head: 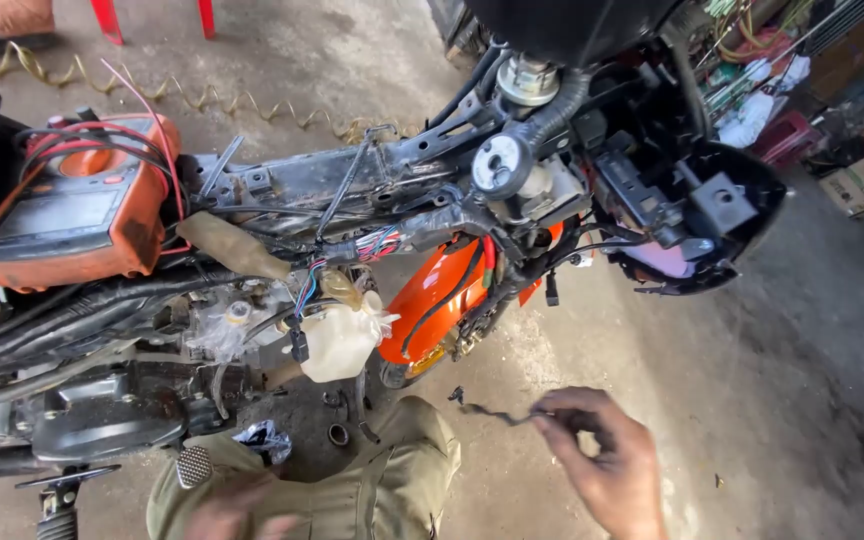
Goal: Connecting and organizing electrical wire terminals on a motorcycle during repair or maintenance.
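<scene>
Thin crooked dark wire (492, 411) pinched by right hand (607, 470) fingers (552, 420).

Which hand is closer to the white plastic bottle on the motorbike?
The left hand, though only slightly. It sits blurred below the white plastic bottle, by the knee. The right hand is lower right, pinching a thin dark strip.

The motorcycle frame (332, 175) is bare metal, matt black and grimy with rust patches. The front fender (432, 300) is glossy orange plastic, pretty clean by comparison. The multimeter (72, 215) has a scuffed, dirty orange rubbery case. The wiring harness (422, 232) is wrapped in dull black tape. The small wire piece (492, 412) pinched in the right hand (607, 465) looks like thin dark metal. The concrete floor (752, 350) is rough and stained.
</scene>
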